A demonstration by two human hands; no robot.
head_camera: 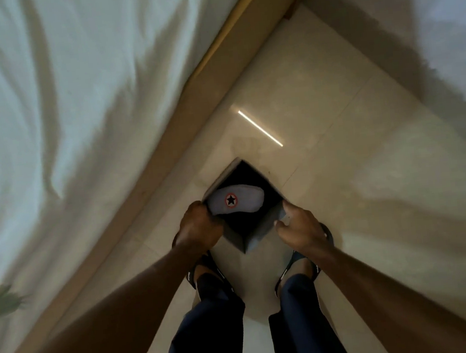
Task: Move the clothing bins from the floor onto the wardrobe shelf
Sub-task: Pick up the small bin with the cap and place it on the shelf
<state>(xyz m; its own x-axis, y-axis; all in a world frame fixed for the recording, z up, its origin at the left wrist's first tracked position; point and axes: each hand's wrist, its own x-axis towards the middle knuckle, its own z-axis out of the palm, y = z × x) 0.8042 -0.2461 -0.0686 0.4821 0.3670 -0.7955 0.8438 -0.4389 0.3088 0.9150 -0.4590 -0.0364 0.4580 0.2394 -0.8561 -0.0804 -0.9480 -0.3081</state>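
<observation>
A grey fabric clothing bin (253, 233) sits on the tiled floor just ahead of my feet, seen from above, its inside dark. A grey garment with a red-ringed black star badge (236, 203) lies in it. My left hand (198, 228) is closed over the bin's left rim. On the right rim, my right hand (298, 224) curls its fingers around the edge. The wardrobe shelf is not in view.
A bed with a white sheet (60, 108) and a tan wooden frame (166, 154) runs along the left. Beige floor tiles (340, 165) spread to the right. My feet in dark sandals (210, 276) stand right behind the bin. A pale surface (440, 25) fills the upper right.
</observation>
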